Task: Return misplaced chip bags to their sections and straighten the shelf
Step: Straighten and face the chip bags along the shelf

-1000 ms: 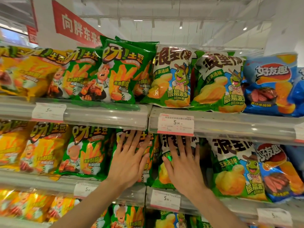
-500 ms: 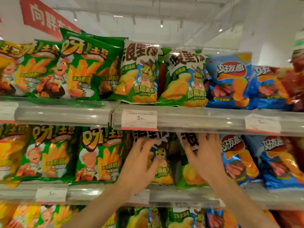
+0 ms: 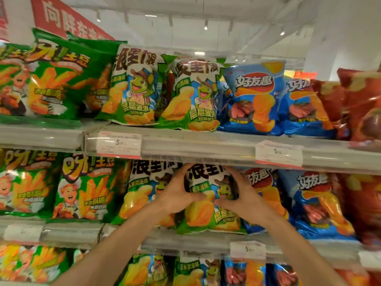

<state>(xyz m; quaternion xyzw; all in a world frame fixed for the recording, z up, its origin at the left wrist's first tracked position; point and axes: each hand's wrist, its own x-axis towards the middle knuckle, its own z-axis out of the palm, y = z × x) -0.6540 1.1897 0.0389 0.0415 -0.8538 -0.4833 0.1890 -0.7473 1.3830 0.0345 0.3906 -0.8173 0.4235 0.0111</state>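
green turtle chip bag (image 3: 208, 205) stands upright on the middle shelf (image 3: 198, 241), between another turtle bag (image 3: 142, 193) and blue bags (image 3: 315, 205).

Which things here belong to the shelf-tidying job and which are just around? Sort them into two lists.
In the job:
- left hand and right hand, gripping the frog chip bag on the middle shelf
- neighbouring frog bag
- blue chip bags to its right

Just around:
- price tags
- red banner
- ceiling lights

A red banner (image 3: 68, 19) with white characters hangs high above the hands to their left, under white ceiling lights (image 3: 205, 27).
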